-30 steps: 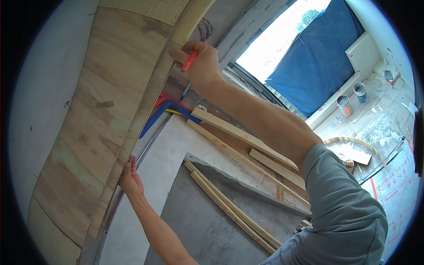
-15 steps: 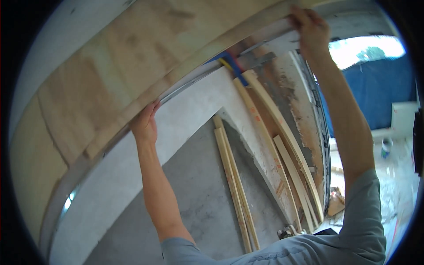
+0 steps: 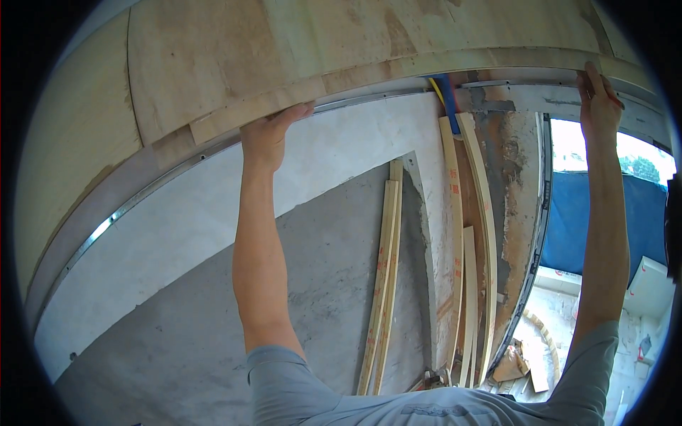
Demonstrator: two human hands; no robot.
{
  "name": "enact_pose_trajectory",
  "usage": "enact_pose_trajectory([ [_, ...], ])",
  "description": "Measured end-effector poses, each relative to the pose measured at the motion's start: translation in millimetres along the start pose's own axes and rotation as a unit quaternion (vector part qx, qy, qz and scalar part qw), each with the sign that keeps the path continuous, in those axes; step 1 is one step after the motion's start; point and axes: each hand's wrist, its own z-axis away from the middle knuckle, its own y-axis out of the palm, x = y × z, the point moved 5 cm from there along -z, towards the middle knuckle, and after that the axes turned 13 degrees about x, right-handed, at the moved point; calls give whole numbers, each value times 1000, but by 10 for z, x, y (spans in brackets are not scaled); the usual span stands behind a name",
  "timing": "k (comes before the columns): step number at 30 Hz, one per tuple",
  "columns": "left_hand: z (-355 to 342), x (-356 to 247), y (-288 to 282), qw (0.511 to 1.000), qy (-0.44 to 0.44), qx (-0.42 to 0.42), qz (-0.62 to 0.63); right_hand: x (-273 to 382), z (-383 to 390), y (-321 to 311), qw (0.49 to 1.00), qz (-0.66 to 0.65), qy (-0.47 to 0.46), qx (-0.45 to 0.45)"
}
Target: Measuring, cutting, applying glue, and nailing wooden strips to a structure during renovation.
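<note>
A long, pale wooden strip lies along the lower edge of the plywood panel overhead. My left hand reaches up at left of centre, its fingers closed against the strip's underside. Far to the right my right hand grips the same strip from below, with fingertips over its face. A thin, dark reddish thing shows beside that hand; I cannot make out what it is. Just under the strip a metal channel runs along the top of the white wall band.
Several wooden battens lean upright against the grey wall, with more battens at the wall's end. Blue and yellow tubing hangs below the strip. At right, a window opening has blue sheeting; scraps lie on the floor.
My view has turned, so the panel edge looks more level. My right hand appears lower and farther right; my left hand appears higher. Both stay at the strip.
</note>
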Motion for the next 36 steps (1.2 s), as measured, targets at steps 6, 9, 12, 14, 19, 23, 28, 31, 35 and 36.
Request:
enact_pose_trajectory([
  [6, 59, -78, -7, 999, 30, -38, 8, -2, -31, -24, 1000, 10, 17, -2],
  [9, 101, -73, -59, 998, 29, -46, -18, -13, -52, -31, 1000, -18, 22, 10],
  [12, 148, -108, -119, 998, 38, -40, -11, -14, -52, -25, 999, -15, 24, 25],
  [14, 180, -156, -194, 998, 44, -36, -25, 1, -37, -24, 1000, -2, 22, 18],
  [19, 275, -272, -312, 996, 56, -42, -55, 9, -37, -23, 1000, -3, 20, 15],
  [23, 292, -222, -321, 996, 67, -54, -6, -7, -53, -69, 1000, -17, 16, 20],
  [28, 312, -58, -229, 989, 116, -37, 82, 38, -66, -20, 1000, -19, 3, 17],
  [31, 371, 6, -191, 974, 155, -23, 165, 26, -5, 50, 1000, -16, 18, -10],
  [35, 439, 21, -160, 942, 167, -36, 288, 4, -44, 100, 999, -33, 20, -8],
  [36, 437, 19, -109, 919, 173, -23, 354, 24, -28, 121, 999, -39, 27, -27],
])
